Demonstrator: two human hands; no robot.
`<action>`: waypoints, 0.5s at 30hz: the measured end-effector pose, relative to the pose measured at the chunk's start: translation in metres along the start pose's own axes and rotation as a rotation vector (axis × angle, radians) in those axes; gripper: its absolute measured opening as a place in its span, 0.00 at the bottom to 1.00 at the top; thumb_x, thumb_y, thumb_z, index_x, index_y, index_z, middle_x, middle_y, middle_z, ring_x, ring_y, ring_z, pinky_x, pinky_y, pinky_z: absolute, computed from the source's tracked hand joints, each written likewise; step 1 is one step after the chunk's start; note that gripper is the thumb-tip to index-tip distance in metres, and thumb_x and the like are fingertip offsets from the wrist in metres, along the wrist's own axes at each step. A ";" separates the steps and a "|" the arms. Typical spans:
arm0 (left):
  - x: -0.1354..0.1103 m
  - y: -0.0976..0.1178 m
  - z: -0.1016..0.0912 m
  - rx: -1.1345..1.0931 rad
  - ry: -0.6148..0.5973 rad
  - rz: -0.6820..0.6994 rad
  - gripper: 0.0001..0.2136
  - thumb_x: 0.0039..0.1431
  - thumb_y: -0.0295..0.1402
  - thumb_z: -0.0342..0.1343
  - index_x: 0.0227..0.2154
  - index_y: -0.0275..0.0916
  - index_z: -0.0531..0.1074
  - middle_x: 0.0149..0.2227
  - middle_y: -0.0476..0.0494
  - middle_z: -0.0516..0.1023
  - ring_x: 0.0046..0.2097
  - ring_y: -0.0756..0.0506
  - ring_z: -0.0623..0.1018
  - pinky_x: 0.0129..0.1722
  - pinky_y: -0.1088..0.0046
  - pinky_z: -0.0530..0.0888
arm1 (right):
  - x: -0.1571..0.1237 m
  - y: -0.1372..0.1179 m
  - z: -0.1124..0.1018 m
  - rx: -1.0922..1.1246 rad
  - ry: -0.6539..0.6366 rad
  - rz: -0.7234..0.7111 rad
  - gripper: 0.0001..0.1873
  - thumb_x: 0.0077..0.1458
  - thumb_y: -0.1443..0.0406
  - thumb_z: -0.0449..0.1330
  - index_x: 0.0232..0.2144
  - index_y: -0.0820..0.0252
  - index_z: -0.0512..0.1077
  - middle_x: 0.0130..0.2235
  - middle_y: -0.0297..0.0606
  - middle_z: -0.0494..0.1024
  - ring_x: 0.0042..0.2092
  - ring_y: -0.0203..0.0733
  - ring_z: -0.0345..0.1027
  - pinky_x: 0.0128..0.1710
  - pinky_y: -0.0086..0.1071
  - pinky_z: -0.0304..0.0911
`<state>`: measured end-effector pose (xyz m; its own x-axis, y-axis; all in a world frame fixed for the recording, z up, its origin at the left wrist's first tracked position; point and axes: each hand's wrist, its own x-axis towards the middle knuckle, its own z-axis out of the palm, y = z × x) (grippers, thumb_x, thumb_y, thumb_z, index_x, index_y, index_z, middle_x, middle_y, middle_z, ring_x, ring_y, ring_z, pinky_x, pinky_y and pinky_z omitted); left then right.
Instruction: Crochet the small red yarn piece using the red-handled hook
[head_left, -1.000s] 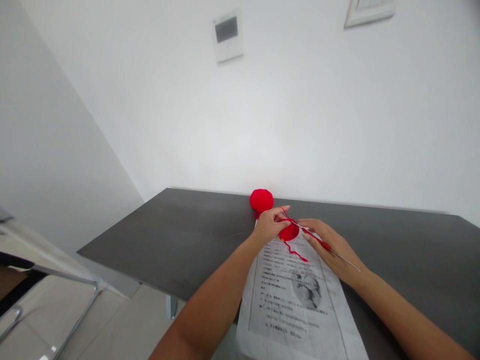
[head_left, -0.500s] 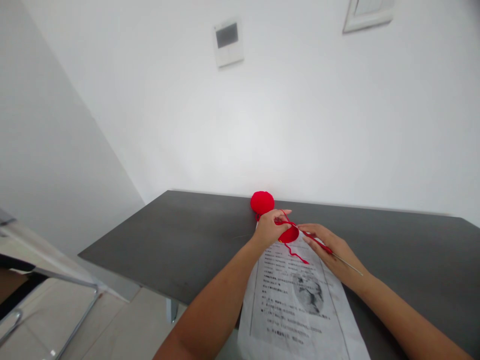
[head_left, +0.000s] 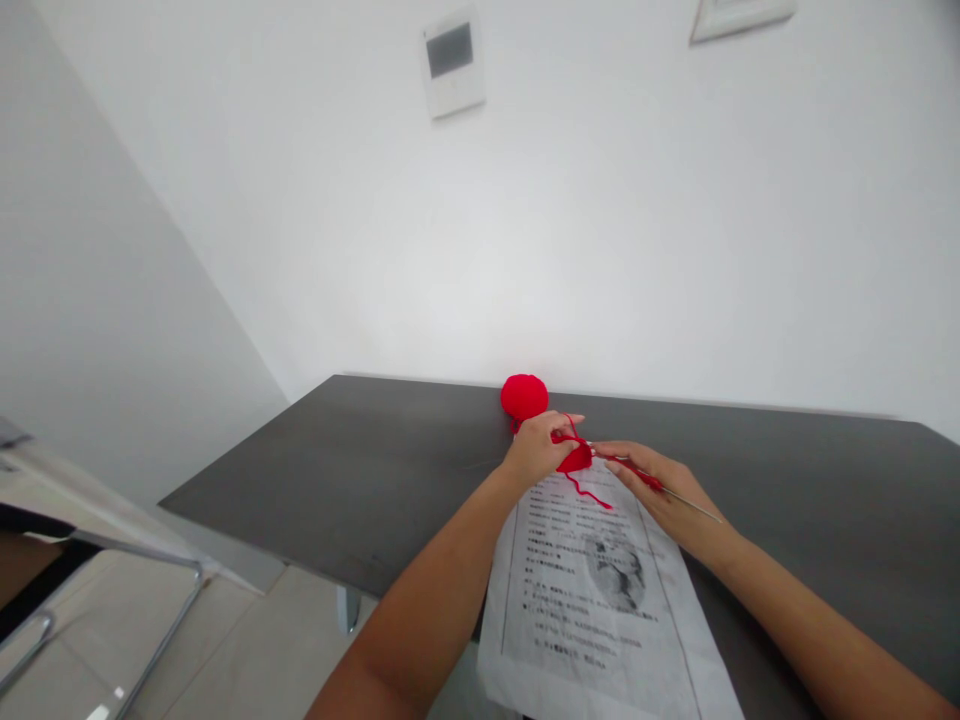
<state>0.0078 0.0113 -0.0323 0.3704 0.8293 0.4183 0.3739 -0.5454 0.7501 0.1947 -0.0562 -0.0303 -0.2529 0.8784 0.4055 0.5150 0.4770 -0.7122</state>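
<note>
My left hand is closed on a small red crocheted piece, with red yarn looped over its fingers. My right hand grips a thin metal crochet hook with a red handle, its tip at the red piece. A red yarn ball sits on the dark table just behind my left hand. A loose yarn tail trails onto a printed paper sheet that lies under both hands.
The table stands against a white wall, with its near edge running diagonally on the left. A metal chair frame is at the lower left over a tiled floor. A white wall panel hangs high above.
Both hands and the red piece have shifted slightly away from me. The hook tip stays at the piece and the grips are unchanged.
</note>
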 end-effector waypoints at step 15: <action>0.005 -0.006 -0.007 -0.041 -0.108 0.011 0.11 0.49 0.22 0.57 0.37 0.34 0.77 0.38 0.42 0.80 0.40 0.48 0.77 0.45 0.70 0.72 | 0.001 -0.006 -0.014 -0.033 -0.121 -0.046 0.18 0.62 0.56 0.50 0.45 0.56 0.74 0.48 0.42 0.79 0.48 0.47 0.74 0.51 0.40 0.68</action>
<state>0.0010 0.0196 -0.0310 0.4648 0.8039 0.3710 0.3349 -0.5475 0.7668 0.2024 -0.0589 -0.0180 -0.3730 0.8536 0.3636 0.5270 0.5174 -0.6742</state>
